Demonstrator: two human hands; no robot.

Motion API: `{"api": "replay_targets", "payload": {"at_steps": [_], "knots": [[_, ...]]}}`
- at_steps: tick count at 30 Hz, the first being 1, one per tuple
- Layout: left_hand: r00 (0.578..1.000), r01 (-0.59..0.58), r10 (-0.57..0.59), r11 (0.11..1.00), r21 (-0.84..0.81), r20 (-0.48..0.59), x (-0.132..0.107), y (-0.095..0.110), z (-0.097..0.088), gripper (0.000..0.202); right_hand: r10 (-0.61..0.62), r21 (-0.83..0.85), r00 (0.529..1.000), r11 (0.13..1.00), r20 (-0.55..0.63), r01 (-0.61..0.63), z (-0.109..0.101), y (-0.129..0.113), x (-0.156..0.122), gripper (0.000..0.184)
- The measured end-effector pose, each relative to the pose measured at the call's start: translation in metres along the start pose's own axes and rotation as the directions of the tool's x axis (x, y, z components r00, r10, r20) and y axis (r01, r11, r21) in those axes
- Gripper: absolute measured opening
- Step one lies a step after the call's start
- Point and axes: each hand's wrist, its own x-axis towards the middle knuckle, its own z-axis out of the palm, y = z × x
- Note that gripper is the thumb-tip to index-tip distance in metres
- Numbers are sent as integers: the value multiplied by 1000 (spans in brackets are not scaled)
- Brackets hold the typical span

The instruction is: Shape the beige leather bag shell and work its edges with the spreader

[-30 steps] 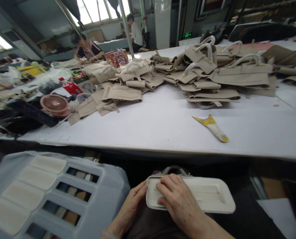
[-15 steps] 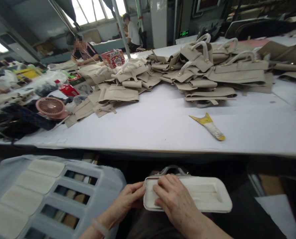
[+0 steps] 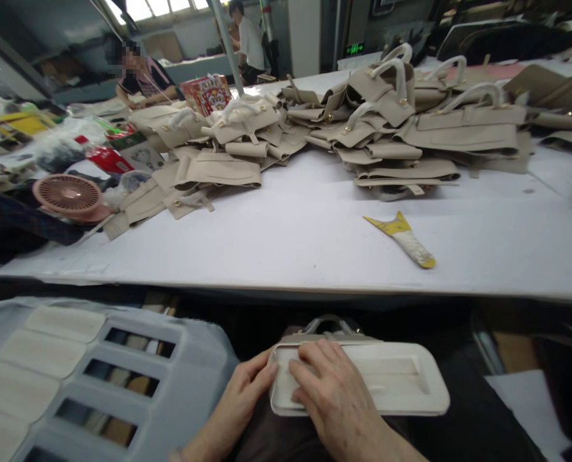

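Note:
A handbag with a pale, round-cornered base panel facing up lies over my lap; its handle with gold-coloured fittings shows behind the panel. My left hand pinches the panel's left edge between thumb and fingers. Bent over the panel's left half, the fingers of my right hand press into its recessed middle and grip it. The fingertips' undersides and the rest of the bag below are hidden.
On the left stands a grey plastic crate with pale pieces on it. The white table ahead bears a yellow-and-white forked tool, heaped beige bag parts and a pink fan. Two people sit or stand beyond.
The camera view has shifted, so the crate and fan appear further left. My left hand has slid slightly along the panel's left edge; the right stays on it.

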Motion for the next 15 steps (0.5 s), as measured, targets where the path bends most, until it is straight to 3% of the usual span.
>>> {"api": "replay_targets", "payload": {"at_steps": [5,12,15], "knots": [[989,-78,77,997,-7,-126,3,-12,9,54,15,-1,1000,1000,8,-15,0,-6,0,20],[988,-129,124,990,-51,-92,1,-11,10,55,146,-66,989,987,33,-144,-3,-31,-2,15],[985,-129,123,991,-41,-117,1,-16,9,59,162,-99,987,982,9,-160,7,-45,-2,30]]}}
